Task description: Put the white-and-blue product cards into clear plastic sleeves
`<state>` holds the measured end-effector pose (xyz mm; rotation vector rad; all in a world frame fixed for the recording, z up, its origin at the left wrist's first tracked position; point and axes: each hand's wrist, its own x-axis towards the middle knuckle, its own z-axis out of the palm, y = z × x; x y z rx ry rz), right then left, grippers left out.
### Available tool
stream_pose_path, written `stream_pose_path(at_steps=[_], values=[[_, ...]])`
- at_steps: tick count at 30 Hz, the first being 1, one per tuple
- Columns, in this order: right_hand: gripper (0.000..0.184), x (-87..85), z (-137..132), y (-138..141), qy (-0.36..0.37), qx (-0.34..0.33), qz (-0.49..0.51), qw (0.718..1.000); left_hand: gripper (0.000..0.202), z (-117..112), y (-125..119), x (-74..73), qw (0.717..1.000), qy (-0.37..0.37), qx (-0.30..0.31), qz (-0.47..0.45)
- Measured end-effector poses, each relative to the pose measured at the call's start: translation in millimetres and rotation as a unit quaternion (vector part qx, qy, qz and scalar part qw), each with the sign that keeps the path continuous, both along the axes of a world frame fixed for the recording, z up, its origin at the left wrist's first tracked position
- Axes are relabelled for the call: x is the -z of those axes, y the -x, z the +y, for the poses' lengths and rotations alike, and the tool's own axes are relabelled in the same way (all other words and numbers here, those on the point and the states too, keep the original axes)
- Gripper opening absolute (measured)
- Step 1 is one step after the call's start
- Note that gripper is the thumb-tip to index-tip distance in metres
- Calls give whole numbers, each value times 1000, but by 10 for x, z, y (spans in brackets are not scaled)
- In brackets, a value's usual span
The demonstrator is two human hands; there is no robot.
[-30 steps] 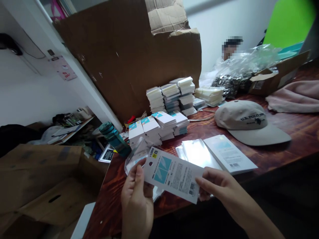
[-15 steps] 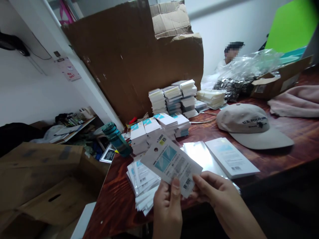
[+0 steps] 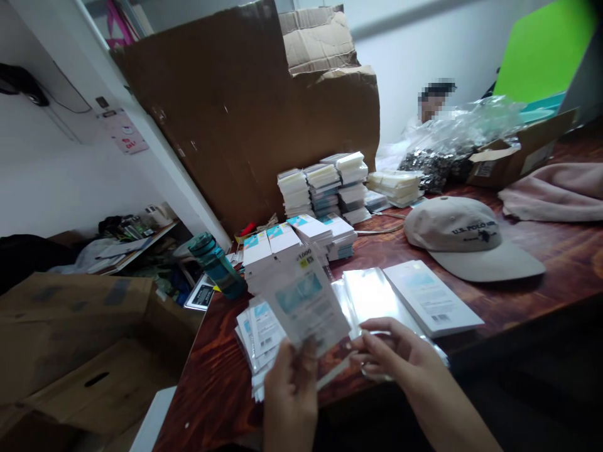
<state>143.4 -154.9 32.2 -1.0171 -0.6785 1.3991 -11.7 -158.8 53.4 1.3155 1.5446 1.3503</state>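
Note:
My left hand (image 3: 289, 395) pinches the lower edge of a white printed card in a clear sleeve (image 3: 306, 301) and holds it up, motion-blurred, over the near table edge. My right hand (image 3: 398, 355) is just to its right with fingers curled at the sleeve's lower corner; the grip there is blurred. Under the card, a loose pile of sleeved cards (image 3: 261, 339) lies on the red-brown wooden table (image 3: 541, 276). A stack of clear sleeves (image 3: 374, 292) and a stack of white cards (image 3: 431, 298) lie beyond my right hand.
Several taller card stacks (image 3: 325, 188) stand before a big cardboard sheet (image 3: 245, 107). A beige cap (image 3: 466, 235), a pink cloth (image 3: 556, 188), a plastic bag (image 3: 461, 135) and an open box (image 3: 513, 157) lie to the right. A teal bottle (image 3: 217, 263) leans at the table's left edge, with cardboard boxes (image 3: 75, 333) below. A person sits behind the bag.
The card has swung from lying crosswise between both hands to standing upright in my left hand. My left hand moved right, uncovering the loose pile.

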Motion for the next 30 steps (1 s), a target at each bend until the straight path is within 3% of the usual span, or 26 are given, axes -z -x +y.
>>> stream_pose_path(at_steps=[2,4,6,9,10,12,15,18,20,22,24,25,28,30], values=[[41,39,28,-202,-4,71,-110,991,45,61,225,-55,997,24,-69,31],[42,110,76,-453,28,148,-229,962,51,148,477,-57,979,50,-134,146],[45,215,140,-690,83,211,-363,904,52,241,704,-1,948,58,-157,270],[56,412,243,-920,105,270,-539,791,59,344,917,156,891,115,-163,408],[62,475,271,-959,110,275,-574,763,61,361,949,210,868,130,-166,449],[73,576,311,-995,136,264,-609,736,64,366,963,298,825,137,-169,522],[81,627,328,-1003,170,240,-615,732,61,312,891,344,786,137,-173,578],[81,590,315,-1004,173,213,-616,738,54,240,728,290,777,76,-206,590],[78,563,305,-1005,163,210,-618,740,48,230,562,219,808,-31,-179,560],[75,552,302,-1005,149,228,-621,735,38,276,346,139,867,-103,-77,482],[70,553,306,-1005,134,261,-623,725,31,381,96,71,914,-72,42,398],[65,553,307,-1005,123,282,-623,719,32,449,-32,49,922,-37,84,377],[50,526,301,-1001,76,343,-602,717,46,653,-378,48,891,45,143,428],[45,490,288,-994,49,360,-564,741,52,749,-539,100,871,82,148,460]])
